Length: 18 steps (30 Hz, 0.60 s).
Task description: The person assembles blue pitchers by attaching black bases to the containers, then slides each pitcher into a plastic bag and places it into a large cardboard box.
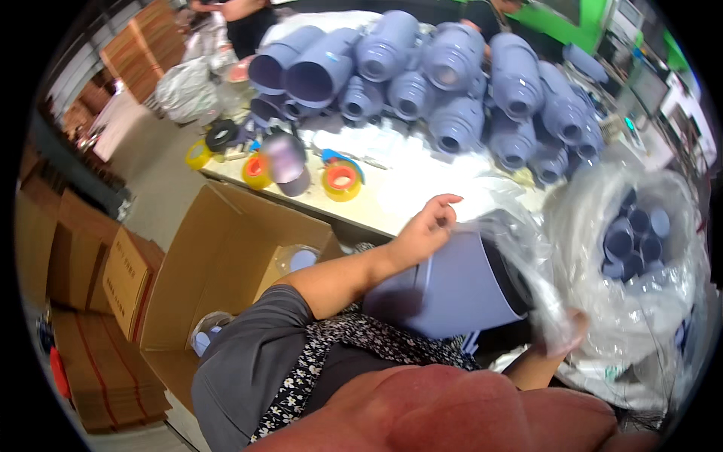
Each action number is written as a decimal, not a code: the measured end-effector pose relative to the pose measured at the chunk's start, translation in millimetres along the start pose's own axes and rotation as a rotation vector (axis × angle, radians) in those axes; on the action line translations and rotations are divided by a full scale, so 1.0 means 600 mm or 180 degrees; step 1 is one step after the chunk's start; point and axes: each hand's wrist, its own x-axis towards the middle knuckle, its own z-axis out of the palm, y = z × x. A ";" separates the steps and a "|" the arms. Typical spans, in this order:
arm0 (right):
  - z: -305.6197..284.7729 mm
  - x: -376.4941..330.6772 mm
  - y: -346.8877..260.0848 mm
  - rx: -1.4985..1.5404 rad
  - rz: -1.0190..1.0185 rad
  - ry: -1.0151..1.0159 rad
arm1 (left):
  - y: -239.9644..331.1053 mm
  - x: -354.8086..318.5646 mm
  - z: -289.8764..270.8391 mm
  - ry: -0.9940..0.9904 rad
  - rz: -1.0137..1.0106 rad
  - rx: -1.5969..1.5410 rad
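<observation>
Below the surface [422, 188] edge, the left hand [425, 230] curls its fingers over the rim of a blue-grey fitting [452, 290], held against the body. To its right, the right hand [561, 335] pinches closed on a clear bag [527, 264] draped over the fitting's end. An open box [218, 256] stands at left.

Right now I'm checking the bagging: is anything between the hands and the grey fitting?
Only the clear bag. The left hand rests on the fitting at the bag's mouth; the right hand grips the plastic beside it.
</observation>
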 end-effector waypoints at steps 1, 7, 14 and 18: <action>-0.009 0.025 -0.009 0.2222 0.0064 -0.0970 | -0.015 0.005 -0.006 0.0137 -0.0232 -0.0091; 0.036 0.002 -0.152 0.3842 0.3725 0.0616 | -0.136 -0.081 -0.103 0.1019 0.0072 0.1476; 0.184 -0.111 -0.302 0.6125 0.5069 0.0140 | -0.171 -0.305 -0.219 0.0675 -0.1163 0.3123; 0.246 -0.046 -0.271 0.5484 0.4057 -0.1805 | -0.053 -0.229 -0.111 0.0778 0.0578 0.3472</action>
